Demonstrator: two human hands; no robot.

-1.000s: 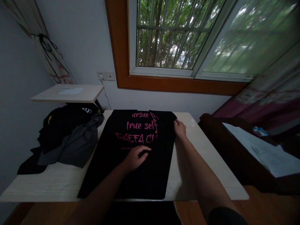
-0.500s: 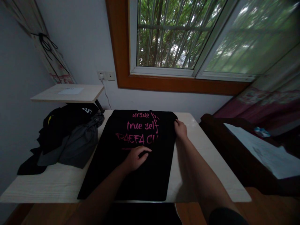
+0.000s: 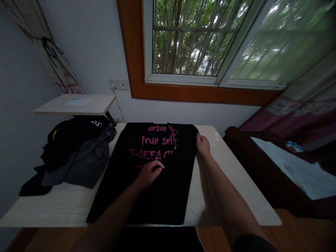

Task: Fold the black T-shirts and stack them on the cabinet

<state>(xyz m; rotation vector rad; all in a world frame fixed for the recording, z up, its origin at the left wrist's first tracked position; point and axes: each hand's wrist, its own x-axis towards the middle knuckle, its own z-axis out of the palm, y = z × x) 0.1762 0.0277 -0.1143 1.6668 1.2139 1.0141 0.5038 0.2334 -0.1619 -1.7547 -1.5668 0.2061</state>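
Observation:
A black T-shirt (image 3: pixel 168 196) with pink lettering lies flat on the table, its right side folded over so the words are cut off. My right hand (image 3: pixel 203 145) is closed on the shirt's upper right edge. Over the middle of the shirt, just below the large lettering, is my left hand (image 3: pixel 149 173). Its thumb and forefinger come together in a pinch at the cloth, and a small crease shows under them. The other left fingers are partly hidden.
A heap of black and grey clothes (image 3: pixel 78 157) lies at the table's left, below a small raised shelf (image 3: pixel 102 105) with a paper on it. The pale table (image 3: pixel 231 189) ends at a front edge near me. Dark furniture (image 3: pixel 252 175) with a white sheet stands right.
My left hand has shifted slightly left and its thumb and forefinger have drawn closer together. My right hand stays at the shirt's right edge.

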